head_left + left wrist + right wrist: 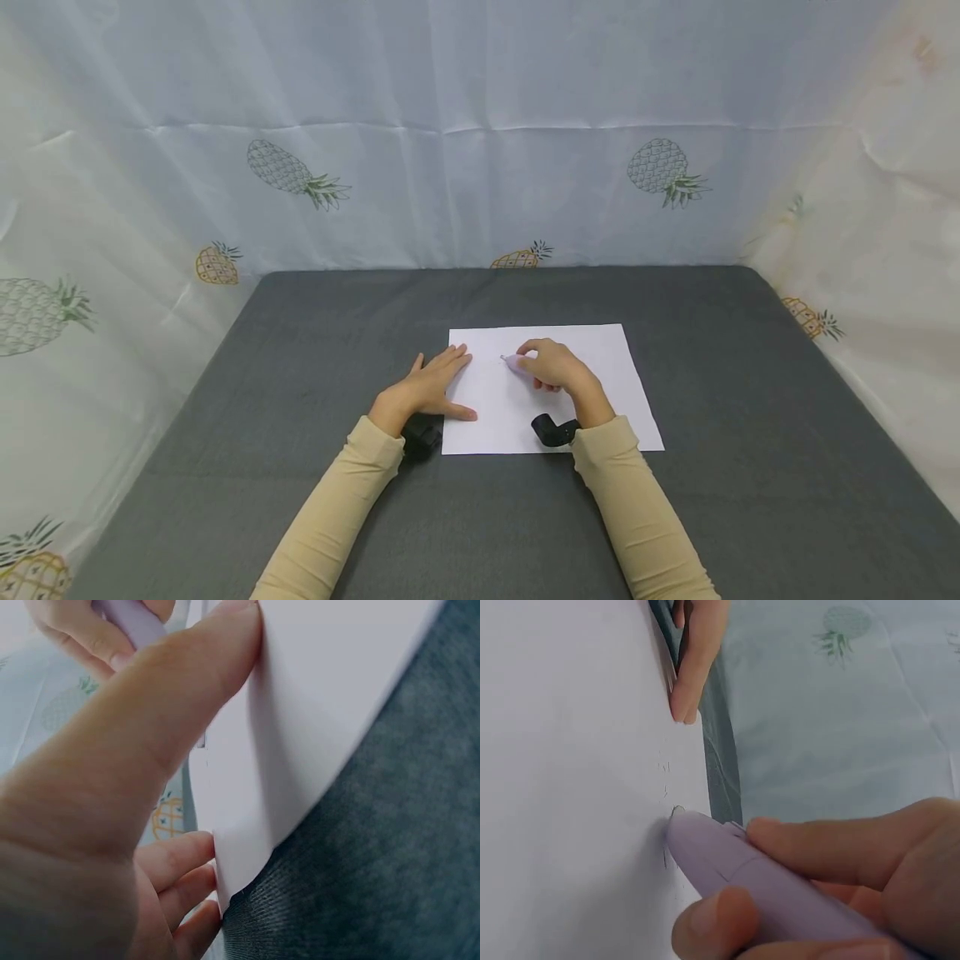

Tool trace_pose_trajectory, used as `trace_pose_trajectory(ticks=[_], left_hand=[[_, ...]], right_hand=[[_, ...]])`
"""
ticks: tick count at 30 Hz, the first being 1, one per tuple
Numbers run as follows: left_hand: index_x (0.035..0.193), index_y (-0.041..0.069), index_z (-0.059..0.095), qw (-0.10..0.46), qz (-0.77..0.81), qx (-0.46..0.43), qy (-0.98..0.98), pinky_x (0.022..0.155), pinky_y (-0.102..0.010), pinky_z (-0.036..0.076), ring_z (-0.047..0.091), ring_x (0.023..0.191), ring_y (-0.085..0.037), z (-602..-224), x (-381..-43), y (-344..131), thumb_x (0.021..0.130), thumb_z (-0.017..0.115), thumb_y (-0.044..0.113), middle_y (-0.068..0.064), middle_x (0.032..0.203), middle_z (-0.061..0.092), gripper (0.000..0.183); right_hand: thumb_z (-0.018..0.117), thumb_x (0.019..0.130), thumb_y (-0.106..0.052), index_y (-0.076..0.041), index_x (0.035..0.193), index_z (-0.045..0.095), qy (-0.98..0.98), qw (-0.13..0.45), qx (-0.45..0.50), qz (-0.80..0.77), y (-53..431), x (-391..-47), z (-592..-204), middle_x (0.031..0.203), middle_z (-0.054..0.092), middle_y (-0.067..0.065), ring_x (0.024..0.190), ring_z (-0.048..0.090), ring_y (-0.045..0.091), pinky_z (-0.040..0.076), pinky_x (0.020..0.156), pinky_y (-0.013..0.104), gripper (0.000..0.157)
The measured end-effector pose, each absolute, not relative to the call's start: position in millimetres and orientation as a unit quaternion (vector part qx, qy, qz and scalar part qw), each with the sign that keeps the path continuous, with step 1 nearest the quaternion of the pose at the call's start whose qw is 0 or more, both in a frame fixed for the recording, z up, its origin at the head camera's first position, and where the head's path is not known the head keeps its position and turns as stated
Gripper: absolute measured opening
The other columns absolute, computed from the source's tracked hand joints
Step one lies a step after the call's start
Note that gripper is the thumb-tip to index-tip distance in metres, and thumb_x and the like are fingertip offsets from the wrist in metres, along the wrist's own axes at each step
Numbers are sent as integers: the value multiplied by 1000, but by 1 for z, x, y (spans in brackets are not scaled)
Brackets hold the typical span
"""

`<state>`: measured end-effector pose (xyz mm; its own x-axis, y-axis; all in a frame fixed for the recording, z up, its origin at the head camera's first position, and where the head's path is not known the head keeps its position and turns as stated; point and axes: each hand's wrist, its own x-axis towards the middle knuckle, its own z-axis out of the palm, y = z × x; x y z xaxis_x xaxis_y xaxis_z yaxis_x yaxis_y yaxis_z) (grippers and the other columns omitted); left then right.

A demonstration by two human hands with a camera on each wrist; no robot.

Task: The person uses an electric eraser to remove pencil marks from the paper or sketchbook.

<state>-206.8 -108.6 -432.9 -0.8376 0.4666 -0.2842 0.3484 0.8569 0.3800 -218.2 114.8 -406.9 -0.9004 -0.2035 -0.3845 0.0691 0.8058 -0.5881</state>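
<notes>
A sheet of white paper [555, 342] lies on the grey cloth. My left hand [431, 387] rests on its left edge, fingers and thumb spread. In the right hand [555, 367] I grip a thick lilac pen-shaped tool [742, 874] between thumb and fingers. Its tapered tip points left at the paper's upper part. Short thin dark marks [665, 774] run in a row beside the tip in the right wrist view. Whether they are drawn lines or slits I cannot tell. The left thumb [165, 697] presses on the paper in the left wrist view.
Black wrist gear [553, 431] shows below the right wrist, with another black piece [422, 437] under the left. Grey cloth [337, 333] covers the table. White curtains [465, 192] with pineapple prints hang behind it and at both sides.
</notes>
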Motion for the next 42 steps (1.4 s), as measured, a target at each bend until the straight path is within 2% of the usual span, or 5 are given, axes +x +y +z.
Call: trace_pose_trajectory(ticks=[7,15,23,31,42], left_hand=[[154,8,23,191,161,217,944,120,-67,4,9,155,-27,-430,-207,-109,79,74,50,-9,165,12,100],[154,10,23,195,158,213,944,120,-65,4,9,155,-26,-430,-210,-109,78,75,50,-8,165,12,101],[154,11,23,198,153,215,944,120,-66,4,9,155,-26,-430,-215,-110,78,75,52,-7,165,13,101],[154,10,23,193,157,221,943,120,-66,4,9,155,-26,-427,-214,-111,78,75,50,-8,165,12,100],[154,11,23,194,168,217,942,121,-64,1,7,155,-25,-435,-211,-111,77,75,51,-7,165,11,101]], right_hand=[[52,97,-28,-13,130,58,901,281,-89,-318,117,-218,-403,55,52,1,43,39,9,33,42,19,36],[52,98,-25,-10,130,55,911,252,-18,-327,125,-223,-402,56,49,1,47,39,11,33,45,21,36],[53,97,-29,-15,126,59,902,288,-62,-315,124,-223,-397,56,52,1,45,39,11,33,44,21,33],[52,98,-26,-9,131,54,903,258,-20,-343,136,-226,-398,56,49,1,48,39,11,31,45,20,37],[51,98,-24,-9,130,55,897,270,-46,-347,139,-223,-405,56,51,0,45,38,9,31,44,19,36]])
